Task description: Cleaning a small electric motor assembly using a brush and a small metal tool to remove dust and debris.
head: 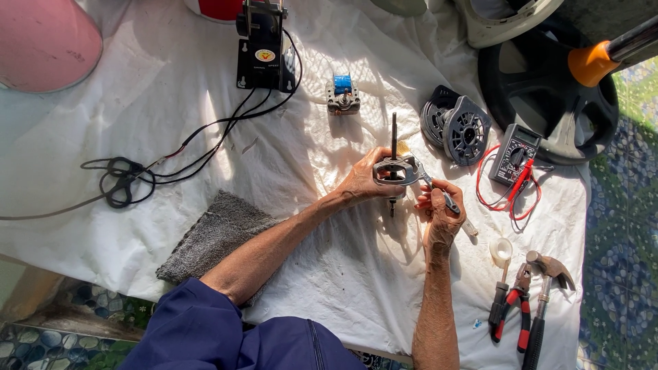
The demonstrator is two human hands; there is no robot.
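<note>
Nearest the camera, dark blue sleeves (205, 332) frame two bare forearms that reach out over a white sheet (329, 274) spread on the table. To the right of them lie a pair of red-handled pliers (513, 312) and a hammer (545, 294), close together near the sheet's edge, with a small roll of tape (502, 250) just above them. On the left, a grey towel (216, 240) rests partly under the left forearm.

Further out, the left hand (360, 181) is clamped around a grey metal motor part (394, 171) with a long shaft (394, 133) that stands up through its middle. The part is held just above the sheet, near the middle of the table. The right hand (442, 212) is closed on the handle of a screwdriver (439, 192), and its tip meets the side of the motor part.

Beyond the hands, a black round motor housing (456, 127) lies to the right, and a multimeter (515, 154) with red leads (507, 199) sits just beside it. A small blue-topped coil unit (343, 94) sits straight ahead. A black switch box (264, 48) stands at the far edge, and its black cable (137, 175) trails left across the sheet. Farthest right are a black fan base (548, 96) and an orange-collared pole (593, 62); a pink curved object (44, 44) fills the far left corner.
</note>
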